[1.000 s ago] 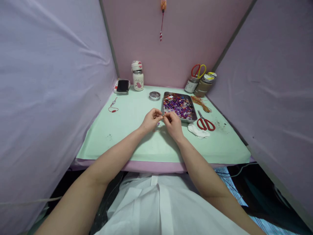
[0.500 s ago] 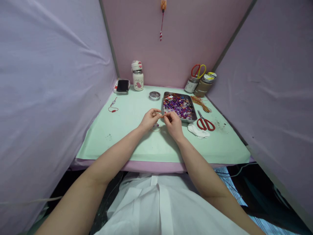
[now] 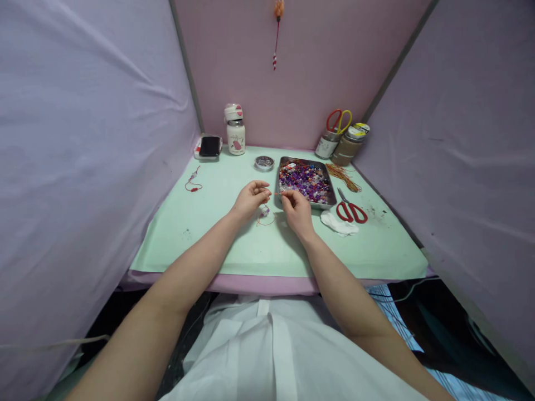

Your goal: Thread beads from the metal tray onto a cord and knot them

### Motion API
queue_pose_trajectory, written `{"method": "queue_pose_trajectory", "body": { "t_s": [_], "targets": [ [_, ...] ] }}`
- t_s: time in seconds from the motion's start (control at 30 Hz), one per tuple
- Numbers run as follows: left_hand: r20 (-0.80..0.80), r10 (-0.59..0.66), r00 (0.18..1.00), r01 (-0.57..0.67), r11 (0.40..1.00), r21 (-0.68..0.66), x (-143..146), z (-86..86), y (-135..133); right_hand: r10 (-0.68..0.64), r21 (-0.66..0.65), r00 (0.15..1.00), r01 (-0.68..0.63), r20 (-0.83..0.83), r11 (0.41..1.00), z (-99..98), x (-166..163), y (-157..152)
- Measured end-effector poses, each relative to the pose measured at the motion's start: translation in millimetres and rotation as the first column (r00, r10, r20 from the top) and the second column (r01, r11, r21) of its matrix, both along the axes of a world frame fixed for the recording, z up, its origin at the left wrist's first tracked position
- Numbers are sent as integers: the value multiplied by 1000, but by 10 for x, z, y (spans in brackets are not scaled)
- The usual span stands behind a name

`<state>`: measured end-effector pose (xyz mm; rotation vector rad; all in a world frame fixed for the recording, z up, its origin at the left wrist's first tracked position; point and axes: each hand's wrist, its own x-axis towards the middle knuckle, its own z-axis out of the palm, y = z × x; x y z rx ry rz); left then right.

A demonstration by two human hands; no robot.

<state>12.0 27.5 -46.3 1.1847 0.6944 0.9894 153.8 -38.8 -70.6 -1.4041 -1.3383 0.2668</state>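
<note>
A thin orange-red cord [image 3: 266,224] with a few pale purple beads [image 3: 264,211] hangs and loops just below my hands. My left hand [image 3: 252,199] is pinched on the cord, thumb against fingertips. Across a small gap, my right hand [image 3: 296,209] also pinches the cord between thumb and forefinger, at the near left corner of a metal tray [image 3: 333,205]. Mixed purple, orange and clear beads [image 3: 307,181] fill this tray. The cord's exact path between the fingers is too fine to follow.
Red-handled scissors [image 3: 351,211] and a crumpled white tissue [image 3: 339,224] lie right of my hands. Behind are a bundle of cords [image 3: 345,177], a round container [image 3: 264,162], a bottle [image 3: 236,131], two jars, and a phone [image 3: 209,146]. A finished-looking beaded cord [image 3: 194,181] lies left.
My hands have drawn apart: the left moved slightly left and up, while the right stayed nearly in place. The hanging beads show more clearly below the left hand.
</note>
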Motion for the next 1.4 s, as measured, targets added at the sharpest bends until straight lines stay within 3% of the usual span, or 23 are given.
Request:
{"method": "queue_pose_trajectory", "body": {
  "t_s": [0.13, 0.27, 0.43, 0.6, 0.73, 0.93, 1.1, 1.27, 1.33, 1.4],
  "targets": [
    [55, 103, 993, -103, 995, -13, -25, -4, 62, 111, -131, 979, -89, 170, 987, -78, 16, 23],
    [-14, 239, 971, -240, 971, -23, -38, -29, 112, 208, -235, 927, -136, 312, 962, -131, 22, 34],
    [-138, 375, 917, -368, 927, 76, -80, -48, 174, 244, -235, 920, -175, 307, 956, -71, -1, -8],
    [-167, 466, 869, -435, 880, 192, -111, -38, 189, 423, -288, 833, -333, 357, 898, 27, -47, -80],
    [-186, 432, 882, -381, 888, 256, -98, -53, 179, 471, -379, 769, -319, 432, 869, 27, -80, -95],
    [-319, 374, 871, -230, 883, 409, -68, -86, 144, 425, -365, 777, -270, 465, 891, -34, -114, -57],
    [-418, 186, 889, 2, 912, 411, -54, -51, 41, 265, -204, 938, -221, 223, 954, -29, -49, -21],
    [-497, -46, 866, 230, 921, 315, -52, 2, -46, 171, -135, 984, -163, 50, 977, -18, -2, 0],
    [-518, -52, 854, 248, 916, 316, -55, -1, -35, 161, -122, 987, -158, 16, 980, -16, -4, 4],
    [-508, 28, 861, 191, 908, 374, -65, -15, 5, 158, -124, 987, -159, -16, 980, -12, -6, 7]
  ]
}}
